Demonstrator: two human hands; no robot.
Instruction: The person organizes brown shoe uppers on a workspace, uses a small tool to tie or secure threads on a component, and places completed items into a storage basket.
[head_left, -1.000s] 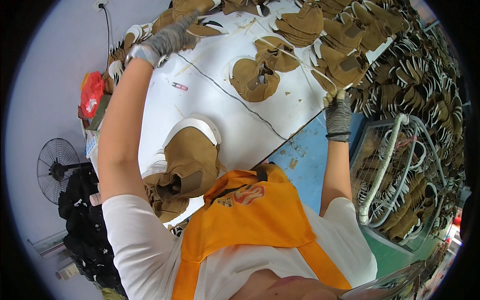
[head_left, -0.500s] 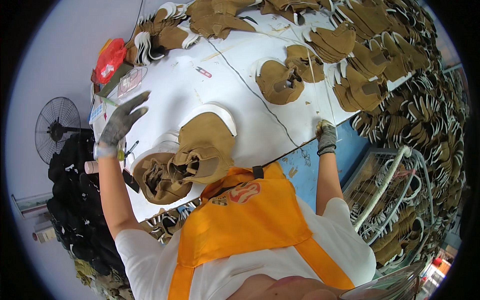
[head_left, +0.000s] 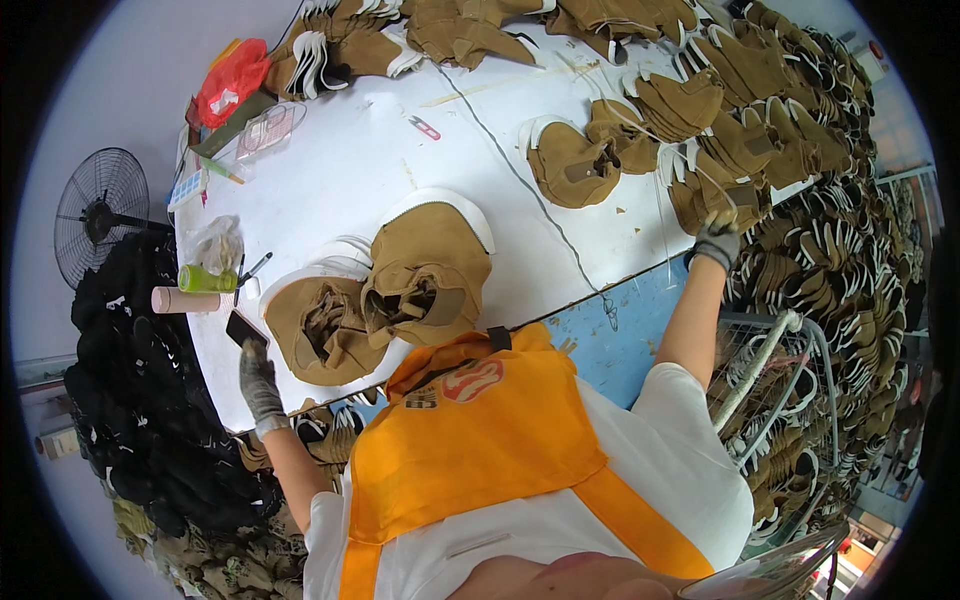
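Observation:
My left hand [head_left: 260, 386], in a grey glove, is at the table's left front edge. Its fingers stretch toward a black phone [head_left: 244, 328], with the fingertips at its near edge. Whether they touch it is hard to tell. My right hand [head_left: 718, 240], also gloved, is closed on a thin pale cord [head_left: 690, 160] beside a stack of brown shoe uppers [head_left: 700, 195]. The cord curves back across the uppers. In front of me are two stacks of brown uppers with white edges, a left stack [head_left: 325, 330] and a right stack [head_left: 435, 255].
More uppers [head_left: 572, 165] lie farther right, with piles along the back. A red snips [head_left: 425, 128], a pink bottle [head_left: 185, 300], a green roll [head_left: 208, 279] and a red bag [head_left: 232, 84] are on the white table. A wire cart [head_left: 770, 380] stands right; a fan [head_left: 100, 205] stands left.
My left hand has come down from above the table's left side to the phone. My right hand has moved right with the cord, which now bends over the uppers.

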